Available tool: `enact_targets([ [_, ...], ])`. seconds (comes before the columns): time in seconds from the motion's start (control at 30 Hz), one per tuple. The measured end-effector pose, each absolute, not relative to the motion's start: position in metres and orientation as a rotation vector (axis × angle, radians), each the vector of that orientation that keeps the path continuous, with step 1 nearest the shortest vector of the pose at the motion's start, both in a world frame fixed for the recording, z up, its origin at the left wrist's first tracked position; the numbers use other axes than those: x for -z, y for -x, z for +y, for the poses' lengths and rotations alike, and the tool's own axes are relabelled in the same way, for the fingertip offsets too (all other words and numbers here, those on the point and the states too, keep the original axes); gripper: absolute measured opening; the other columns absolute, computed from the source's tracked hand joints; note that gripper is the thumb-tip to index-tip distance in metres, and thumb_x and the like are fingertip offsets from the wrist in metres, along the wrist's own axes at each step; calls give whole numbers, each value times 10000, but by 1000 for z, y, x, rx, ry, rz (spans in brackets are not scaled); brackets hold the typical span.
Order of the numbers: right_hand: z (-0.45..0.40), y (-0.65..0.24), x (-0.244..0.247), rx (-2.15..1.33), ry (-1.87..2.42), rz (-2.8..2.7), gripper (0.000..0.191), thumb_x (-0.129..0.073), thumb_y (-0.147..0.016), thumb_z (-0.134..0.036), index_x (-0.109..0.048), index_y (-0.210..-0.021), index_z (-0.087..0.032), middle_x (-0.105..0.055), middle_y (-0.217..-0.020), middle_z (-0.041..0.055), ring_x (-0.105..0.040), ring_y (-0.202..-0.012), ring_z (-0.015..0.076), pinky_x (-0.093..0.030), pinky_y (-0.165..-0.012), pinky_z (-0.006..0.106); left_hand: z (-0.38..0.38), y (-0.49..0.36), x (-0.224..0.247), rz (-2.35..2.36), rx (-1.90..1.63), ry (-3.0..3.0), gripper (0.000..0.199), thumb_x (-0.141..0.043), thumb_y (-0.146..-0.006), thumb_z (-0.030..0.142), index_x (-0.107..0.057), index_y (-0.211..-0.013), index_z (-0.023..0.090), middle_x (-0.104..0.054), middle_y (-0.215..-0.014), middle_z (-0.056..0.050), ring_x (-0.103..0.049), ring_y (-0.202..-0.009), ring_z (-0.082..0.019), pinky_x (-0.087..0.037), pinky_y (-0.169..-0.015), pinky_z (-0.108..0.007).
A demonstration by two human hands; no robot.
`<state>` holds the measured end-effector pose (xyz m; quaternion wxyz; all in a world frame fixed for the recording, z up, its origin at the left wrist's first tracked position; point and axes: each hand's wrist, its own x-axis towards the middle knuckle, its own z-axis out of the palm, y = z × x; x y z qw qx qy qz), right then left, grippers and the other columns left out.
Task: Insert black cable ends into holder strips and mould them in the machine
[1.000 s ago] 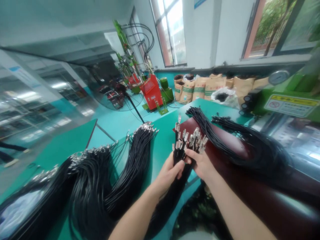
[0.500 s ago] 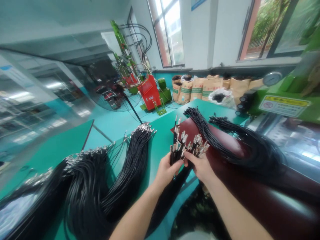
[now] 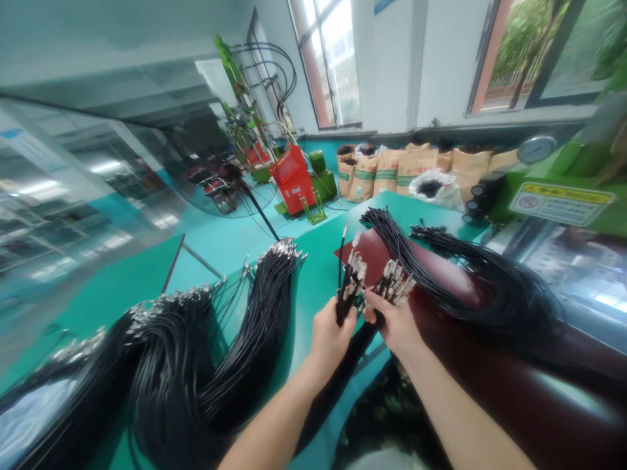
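Observation:
My left hand [image 3: 333,331] is closed around a bunch of black cables [image 3: 349,290] whose silvery metal end pieces stick up. One cable in it stands taller than the others. Close beside it, my right hand [image 3: 394,321] grips a second bunch of black cables [image 3: 392,282] with similar metal ends, thumb and fingers pressed together. A narrow gap separates the two bunches. Below the hands, the dark cable lengths [image 3: 337,385] hang down over the table edge. My palms hide where the cables are gripped.
Large bundles of black cables with metal ends [image 3: 264,307] lie on the green table [image 3: 313,261] to the left. More black cables [image 3: 441,287] rest on a dark red surface [image 3: 455,365] at right. A green machine with a gauge [image 3: 536,150] stands right; a fan [image 3: 220,186] stands beyond.
My hands have moved slightly apart, and the two cable bunches with them, widening the gap between their metal ends. The cables lying on the tables have not moved.

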<state>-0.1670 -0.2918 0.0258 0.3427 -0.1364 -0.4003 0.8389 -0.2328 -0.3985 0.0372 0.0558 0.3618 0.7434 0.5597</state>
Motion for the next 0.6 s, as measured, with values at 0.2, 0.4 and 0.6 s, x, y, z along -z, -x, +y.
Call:
enact_targets([
  [0.2,-292,170,-26,-2274,228,-1341,174,-736,-632,-252,-597,-634,-147,-495,-419,-43,-428,-355,92,-324,-372,231,-401,234,-48,2095,-1789,-1093,230,-540,-801,281,-625,-983,167,-646,-932,-63,-600,-866,-192,-448,-781,-277],
  [0.4,-296,173,-18,-2256,323,-1221,161,-728,-655,-268,-620,-682,-152,-469,-418,-59,-415,-377,79,-331,-396,218,-398,239,-51,1994,-1685,-1036,290,-516,-821,336,-574,-1053,172,-575,-616,0,-527,-506,-128,-445,-563,-249],
  [0.6,-293,167,-16,-2412,285,-1052,271,-783,-577,-227,-699,-833,-199,-683,-768,-3,-605,-725,127,-477,-743,248,-393,236,-47,2135,-1202,-1362,344,-455,-847,393,-486,-1107,170,-603,-934,-85,-589,-867,-211,-456,-770,-320],
])
